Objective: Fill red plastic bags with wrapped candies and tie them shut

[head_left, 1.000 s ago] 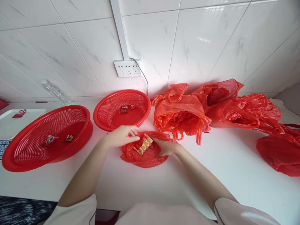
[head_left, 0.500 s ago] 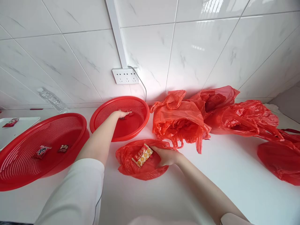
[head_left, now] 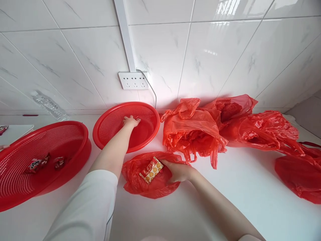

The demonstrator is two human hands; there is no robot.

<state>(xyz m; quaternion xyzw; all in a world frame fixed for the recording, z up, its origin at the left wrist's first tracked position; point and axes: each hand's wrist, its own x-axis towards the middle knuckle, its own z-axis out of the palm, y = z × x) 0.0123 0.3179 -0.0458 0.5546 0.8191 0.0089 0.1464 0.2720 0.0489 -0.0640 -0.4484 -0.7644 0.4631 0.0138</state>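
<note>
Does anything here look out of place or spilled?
Nothing looks spilled. The one oddity is the clear bottle, leaning at a slant against the wall behind the left basket rather than standing upright.

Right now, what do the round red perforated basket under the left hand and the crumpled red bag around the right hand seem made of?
The basket looks like rigid, semi-glossy plastic: smooth rim, evenly pierced wall. The bag looks like thin, translucent, shiny plastic film, judging by its fine creases and highlights; the exact type is unclear.
</note>
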